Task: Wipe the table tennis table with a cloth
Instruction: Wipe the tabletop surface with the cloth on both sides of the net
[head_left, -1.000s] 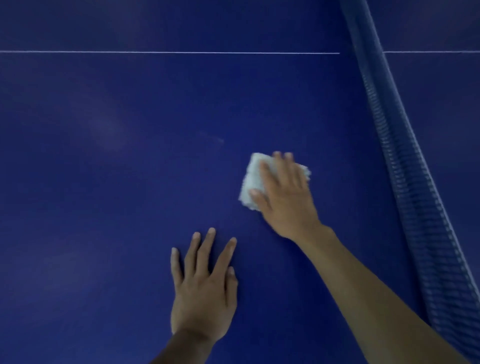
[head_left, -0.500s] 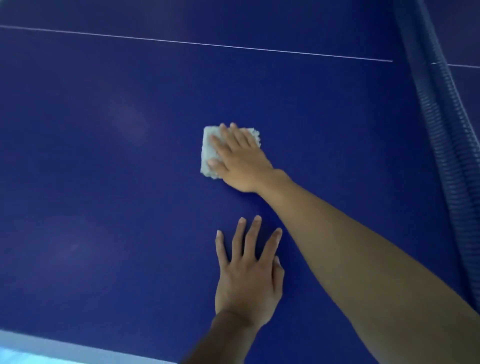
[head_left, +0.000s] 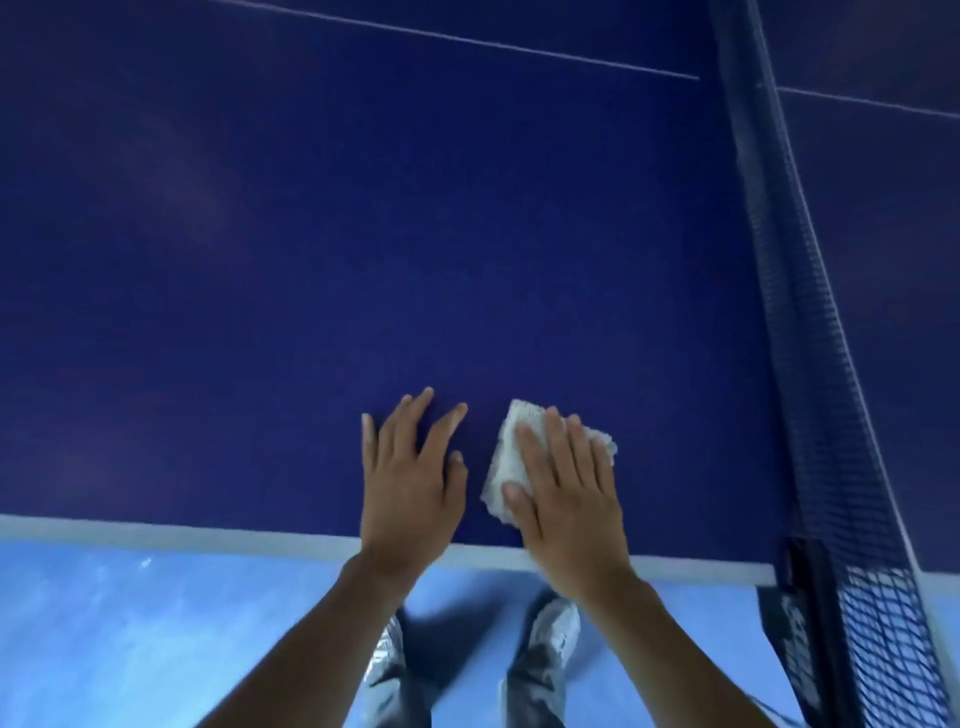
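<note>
- Head view: a dark blue table tennis table is seen from above, its near edge marked by a white border line.
- A small white cloth is seen lying on the table close to that near edge, just to the right of the left hand.
- The right hand is laid flat on the cloth, fingers straight and close together, thumb resting on the cloth's near corner; the cloth is pressed under it, not gripped.
- The cloth's far corner and right side are left showing past the fingertips.
- The left hand is set palm down on the bare table, fingers spread wide, nothing held.
- The two hands are placed side by side, near each other but apart.
- The net is seen running along the right, with its clamp fixed at the table's edge.
- A thin white line is seen crossing the far surface.
- Below the edge, a light blue floor and two grey shoes are seen, blurred.
</note>
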